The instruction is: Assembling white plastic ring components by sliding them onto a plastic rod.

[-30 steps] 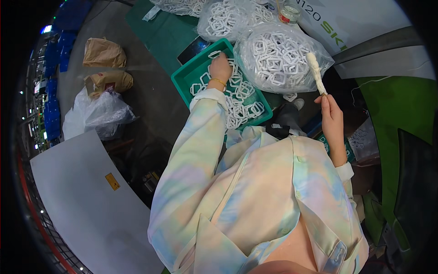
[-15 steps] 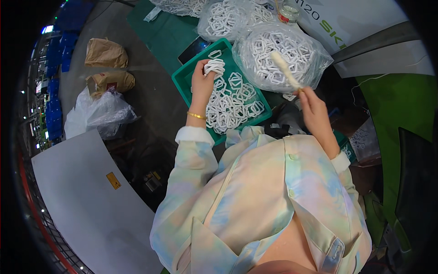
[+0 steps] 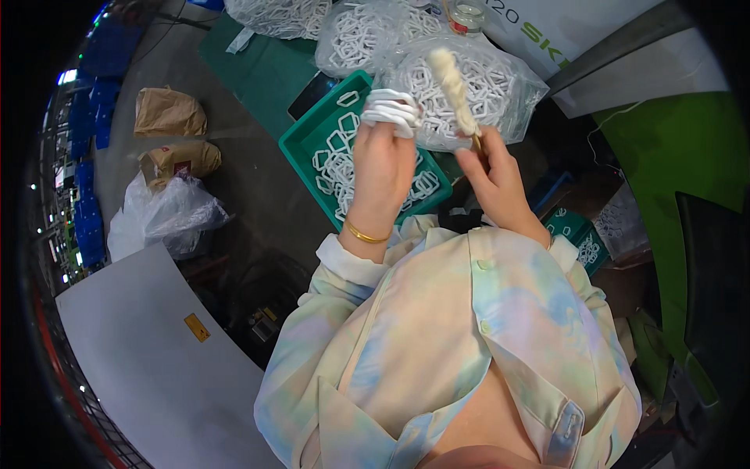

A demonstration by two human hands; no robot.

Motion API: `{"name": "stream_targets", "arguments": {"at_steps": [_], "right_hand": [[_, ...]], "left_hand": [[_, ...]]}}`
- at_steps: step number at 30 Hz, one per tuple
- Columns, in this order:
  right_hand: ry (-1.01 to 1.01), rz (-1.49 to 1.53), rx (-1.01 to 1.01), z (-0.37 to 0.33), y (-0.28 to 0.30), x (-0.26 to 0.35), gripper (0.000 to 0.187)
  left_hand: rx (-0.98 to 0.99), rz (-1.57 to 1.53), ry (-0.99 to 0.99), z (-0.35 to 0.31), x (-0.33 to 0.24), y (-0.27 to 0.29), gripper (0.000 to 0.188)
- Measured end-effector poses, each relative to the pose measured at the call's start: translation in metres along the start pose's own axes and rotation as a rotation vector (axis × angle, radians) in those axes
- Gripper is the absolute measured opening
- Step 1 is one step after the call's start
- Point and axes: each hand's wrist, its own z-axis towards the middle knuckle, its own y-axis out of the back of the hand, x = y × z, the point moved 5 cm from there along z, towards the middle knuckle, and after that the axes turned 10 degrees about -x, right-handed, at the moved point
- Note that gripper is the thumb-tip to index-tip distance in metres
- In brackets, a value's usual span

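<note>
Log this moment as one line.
left hand: holds white ring stack | right hand: holds cream-headed stick | green tray: loose white rings | clear bag: more rings

Bare grey floor (image 3: 238,117) spreads at ten o'clock, and a green table (image 3: 244,74) stands at eleven. A white machine panel (image 3: 605,27) slopes between one and two, above a green panel (image 3: 676,168) toward three. A pale grey cabinet (image 3: 148,352) fills eight; small bright lights (image 3: 68,76) dot the rim from nine to ten.
</note>
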Motion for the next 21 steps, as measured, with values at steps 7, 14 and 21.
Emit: {"name": "stream_targets", "arguments": {"at_steps": [7, 14, 21], "right_hand": [[0.090, 0.010, 0.029, 0.016, -0.004, 0.021, 0.036], [-0.038, 0.029, 0.193, 0.016, 0.007, 0.025, 0.035], [0.137, -0.107, 0.005, 0.004, 0.016, 0.010, 0.016]], "left_hand": [[0.030, -0.268, 0.593, -0.030, 0.044, -0.024, 0.020], [0.293, 1.162, -0.475, -0.014, -0.012, -0.038, 0.027], [0.235, 0.439, 0.385, 0.002, 0.031, -0.009, 0.020]]}}
